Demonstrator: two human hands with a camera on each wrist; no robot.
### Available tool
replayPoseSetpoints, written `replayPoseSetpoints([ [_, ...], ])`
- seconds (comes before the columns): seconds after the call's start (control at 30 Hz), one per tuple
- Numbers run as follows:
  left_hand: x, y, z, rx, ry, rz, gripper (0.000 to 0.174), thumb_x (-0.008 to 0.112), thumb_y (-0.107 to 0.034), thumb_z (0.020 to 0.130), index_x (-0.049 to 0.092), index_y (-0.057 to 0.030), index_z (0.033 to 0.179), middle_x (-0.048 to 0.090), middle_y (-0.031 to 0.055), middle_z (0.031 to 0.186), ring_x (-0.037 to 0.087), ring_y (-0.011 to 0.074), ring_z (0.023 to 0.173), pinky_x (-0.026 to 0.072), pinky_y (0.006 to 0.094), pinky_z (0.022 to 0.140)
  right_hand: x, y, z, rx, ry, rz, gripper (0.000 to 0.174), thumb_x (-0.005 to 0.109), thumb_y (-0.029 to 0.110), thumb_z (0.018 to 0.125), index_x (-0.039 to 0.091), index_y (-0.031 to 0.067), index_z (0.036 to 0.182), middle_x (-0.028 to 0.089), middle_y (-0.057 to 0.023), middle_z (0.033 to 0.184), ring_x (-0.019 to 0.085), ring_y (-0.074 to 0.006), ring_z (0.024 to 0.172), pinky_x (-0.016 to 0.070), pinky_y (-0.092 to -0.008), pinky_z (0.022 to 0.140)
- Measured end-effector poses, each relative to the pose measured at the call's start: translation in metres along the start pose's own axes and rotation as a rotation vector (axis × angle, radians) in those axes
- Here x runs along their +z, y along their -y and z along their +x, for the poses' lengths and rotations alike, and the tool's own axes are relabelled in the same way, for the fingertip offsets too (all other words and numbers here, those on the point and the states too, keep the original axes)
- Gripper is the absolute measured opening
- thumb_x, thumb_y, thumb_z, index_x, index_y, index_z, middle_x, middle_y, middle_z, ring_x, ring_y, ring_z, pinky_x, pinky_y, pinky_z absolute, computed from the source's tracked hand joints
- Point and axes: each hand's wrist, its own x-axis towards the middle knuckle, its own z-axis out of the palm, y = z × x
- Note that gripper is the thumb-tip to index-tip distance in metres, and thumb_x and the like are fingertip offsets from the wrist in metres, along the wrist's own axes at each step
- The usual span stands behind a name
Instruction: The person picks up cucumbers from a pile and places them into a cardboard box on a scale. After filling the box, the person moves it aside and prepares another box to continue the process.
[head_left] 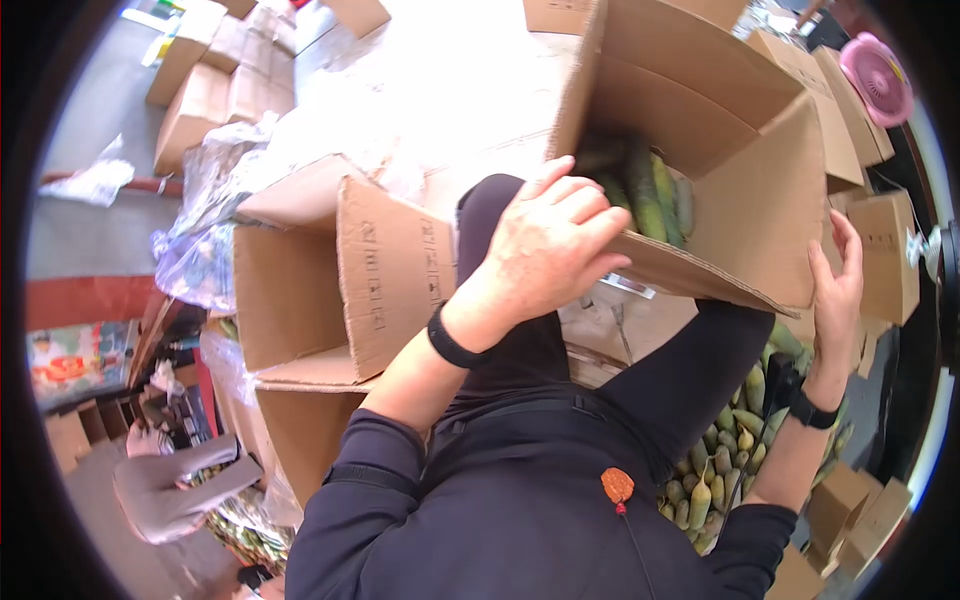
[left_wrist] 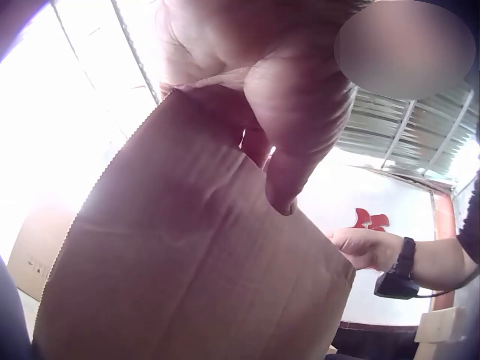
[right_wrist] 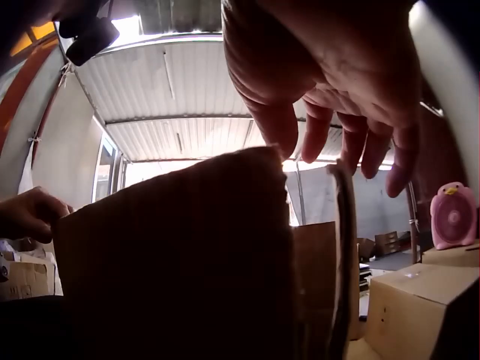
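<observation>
A large open cardboard box (head_left: 745, 215) stands tilted in front of the person's legs, with several long green, cucumber-like vegetables (head_left: 650, 200) inside. My left hand (head_left: 555, 240) grips the upper edge of the box's near flap, thumb on the outer face and fingers over the rim. In the left wrist view that flap (left_wrist: 180, 240) fills the lower part. My right hand (head_left: 838, 285) is at the box's right corner, thumb by the near flap's corner and fingers loosely extended over the side flap. In the right wrist view, the fingers (right_wrist: 401, 161) hang relaxed around the side flap's top edge.
Another open carton (head_left: 395, 285) stands to the left, close by the knee. More green vegetables (head_left: 715, 470) are heaped at the lower right. Closed cartons (head_left: 200, 105) stack at the far left, and a pink fan (head_left: 878, 80) sits at the upper right.
</observation>
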Motion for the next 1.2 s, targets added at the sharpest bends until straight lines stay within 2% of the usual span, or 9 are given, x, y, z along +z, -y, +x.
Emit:
replayPoseSetpoints([
  [0.13,-0.011,-0.005,-0.016,-0.025,-0.024,-0.058,0.05,0.077,-0.02,0.066,0.062,-0.0094,0.113,0.058,0.0074,0.112,0.051,0.0293,0.116,0.0403,0.0457,0.1,0.023,0.011,-0.013,0.117,0.049,0.282,0.055,0.051,0.0,0.088,0.032,-0.0005,0.14,0.034,-0.0151,0.144,0.029,-0.0229,0.136,0.0219,-0.0345,0.112],
  [0.47,-0.079,0.026,-0.109,-0.478,-0.043,0.305,0.051,0.076,-0.01,0.068,0.061,-0.0075,0.117,0.057,0.0115,0.118,0.049,0.0313,0.117,0.0396,0.0422,0.098,0.031,-0.002,-0.012,0.101,0.017,0.303,0.058,0.049,0.002,0.09,0.027,0.0027,0.144,0.025,-0.0139,0.151,0.022,-0.0232,0.141,0.019,-0.0352,0.114],
  [0.57,-0.096,0.029,-0.142,-0.717,-0.054,0.381,0.06,0.075,-0.01,0.072,0.053,-0.0069,0.127,0.054,0.0144,0.123,0.048,0.0315,0.118,0.0392,0.04,0.1,0.032,-0.005,-0.011,0.084,-0.004,0.331,0.058,0.048,0.001,0.09,0.027,0.0029,0.144,0.025,-0.0138,0.151,0.022,-0.0233,0.14,0.0196,-0.0352,0.114],
  [0.7,-0.11,0.029,-0.191,-0.835,-0.067,0.343,0.069,0.075,-0.014,0.075,0.042,-0.0025,0.135,0.051,0.0169,0.126,0.048,0.0308,0.118,0.0394,0.0382,0.1,0.035,0.0,-0.012,0.111,-0.014,0.351,0.058,0.049,0.001,0.09,0.028,0.0033,0.144,0.026,-0.0133,0.15,0.022,-0.0233,0.14,0.0193,-0.0349,0.113],
  [0.83,-0.106,0.031,-0.221,-1.18,0.02,0.238,0.072,0.075,-0.025,0.076,0.042,-0.0018,0.135,0.053,0.0174,0.124,0.051,0.0323,0.114,0.0435,0.039,0.095,0.034,-0.002,-0.011,0.129,-0.07,0.313,0.058,0.05,0.0,0.09,0.028,0.0036,0.144,0.027,-0.0133,0.15,0.023,-0.0233,0.14,0.0195,-0.0348,0.113],
  [0.9,-0.1,0.032,-0.227,-1.111,0.074,0.292,0.068,0.075,-0.026,0.076,0.044,-0.0019,0.132,0.059,0.0169,0.112,0.057,0.0322,0.105,0.0464,0.0385,0.09,0.034,-0.003,-0.011,0.129,-0.098,0.291,0.058,0.05,-0.001,0.089,0.029,0.0036,0.143,0.027,-0.0133,0.15,0.024,-0.0232,0.14,0.0201,-0.0348,0.113],
  [0.97,-0.101,0.03,-0.227,-1.227,0.157,0.152,0.061,0.075,-0.023,0.077,0.048,-0.0043,0.128,0.065,0.0146,0.093,0.063,0.0265,0.086,0.0499,0.0366,0.079,0.034,-0.005,-0.011,0.118,-0.106,0.295,0.058,0.051,-0.001,0.089,0.03,0.0036,0.143,0.028,-0.0133,0.149,0.024,-0.0231,0.139,0.0206,-0.0347,0.113],
  [1.1,-0.114,0.019,-0.225,-1.377,0.393,0.191,0.048,0.074,-0.026,0.077,0.057,-0.0028,0.116,0.066,0.0162,0.087,0.062,0.0265,0.078,0.0499,0.035,0.074,0.037,-0.006,-0.013,0.093,-0.037,0.346,0.059,0.052,-0.003,0.088,0.031,0.0036,0.143,0.03,-0.0133,0.148,0.026,-0.023,0.138,0.0214,-0.0346,0.112],
  [1.2,-0.123,0.011,-0.274,-1.238,0.212,0.125,0.041,0.073,-0.028,0.078,0.06,-0.0013,0.107,0.065,0.0152,0.089,0.063,0.026,0.083,0.0499,0.0352,0.074,0.031,-0.013,-0.011,0.115,0.003,0.382,0.057,0.052,0.0,0.09,0.031,0.004,0.143,0.029,-0.013,0.149,0.026,-0.0225,0.139,0.0218,-0.0348,0.112],
])
